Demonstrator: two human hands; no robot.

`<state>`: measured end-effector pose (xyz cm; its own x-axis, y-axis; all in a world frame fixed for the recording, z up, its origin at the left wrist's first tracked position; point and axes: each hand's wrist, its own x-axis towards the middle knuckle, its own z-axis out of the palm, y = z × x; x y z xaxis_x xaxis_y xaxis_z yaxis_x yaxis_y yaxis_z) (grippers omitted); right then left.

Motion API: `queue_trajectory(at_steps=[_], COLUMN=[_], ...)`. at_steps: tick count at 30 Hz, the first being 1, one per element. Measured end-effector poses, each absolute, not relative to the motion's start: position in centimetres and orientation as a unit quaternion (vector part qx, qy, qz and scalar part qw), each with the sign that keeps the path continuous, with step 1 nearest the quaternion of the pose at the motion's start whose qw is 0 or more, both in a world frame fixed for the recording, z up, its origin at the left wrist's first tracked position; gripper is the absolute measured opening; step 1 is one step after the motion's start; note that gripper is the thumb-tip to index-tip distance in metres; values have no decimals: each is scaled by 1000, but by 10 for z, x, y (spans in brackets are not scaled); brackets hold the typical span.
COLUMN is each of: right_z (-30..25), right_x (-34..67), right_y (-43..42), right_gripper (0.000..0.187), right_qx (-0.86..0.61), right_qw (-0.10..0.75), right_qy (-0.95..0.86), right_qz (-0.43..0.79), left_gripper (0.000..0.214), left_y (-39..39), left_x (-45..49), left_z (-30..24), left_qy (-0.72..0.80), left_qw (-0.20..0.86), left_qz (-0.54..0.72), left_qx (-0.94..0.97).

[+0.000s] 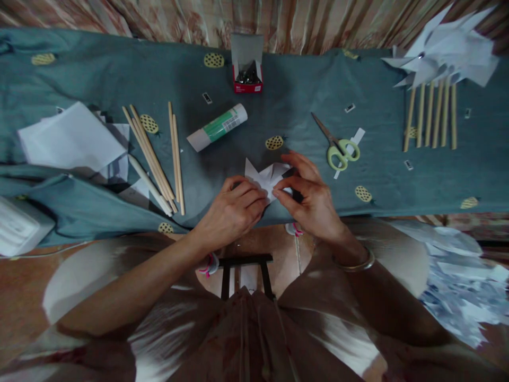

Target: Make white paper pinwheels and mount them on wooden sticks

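A white paper pinwheel point(265, 178) with pointed blades lies between my two hands near the table's front edge. My left hand point(240, 207) is closed on its left side, fingers curled over the paper. With thumb and forefinger brought together, my right hand point(312, 196) pinches the paper near the middle and right side. Whether a small pin sits between those fingertips, I cannot tell. Beyond the hands lies a white and green glue stick point(218, 127). To the right are scissors point(338, 148) with light green handles, lying over a paper strip point(356, 142).
An open red box point(248, 85) of small metal pins stands at the back. Several wooden sticks point(151, 154) and stacked white paper point(73, 138) lie left. Finished pinwheels point(449, 53) on sticks lie far right. Paper scraps point(465, 286) are heaped below the table at right.
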<state>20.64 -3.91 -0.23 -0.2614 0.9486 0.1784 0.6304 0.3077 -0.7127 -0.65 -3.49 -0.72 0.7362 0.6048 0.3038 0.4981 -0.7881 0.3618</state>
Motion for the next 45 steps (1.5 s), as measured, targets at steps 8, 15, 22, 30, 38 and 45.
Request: queue_trajectory(at_steps=[8, 15, 22, 30, 38, 45], right_z=[-1, -3, -5, -16, -18, -17], right_x=[203, 203, 203, 206, 206, 207], right_y=[-39, -39, -40, -37, -38, -38], right_gripper=[15, 13, 8, 10, 11, 12], right_qx=[-536, -538, -533, -508, -503, -507], right_qw=[280, 277, 288, 329, 337, 325], right_qy=[-758, -761, -761, -768, -773, -775], right_qz=[244, 234, 233, 211, 187, 190], left_gripper=[24, 25, 24, 23, 22, 23], left_y=[-37, -35, -35, -35, -35, -35], left_x=[-5, -6, -6, -6, -6, -7], left_z=[-7, -7, -8, -11, -12, -12], left_qy=[309, 293, 295, 290, 279, 262], left_qw=[129, 120, 121, 131, 99, 94], left_qz=[218, 211, 201, 225, 248, 258], left_qx=[917, 925, 926, 921, 922, 925])
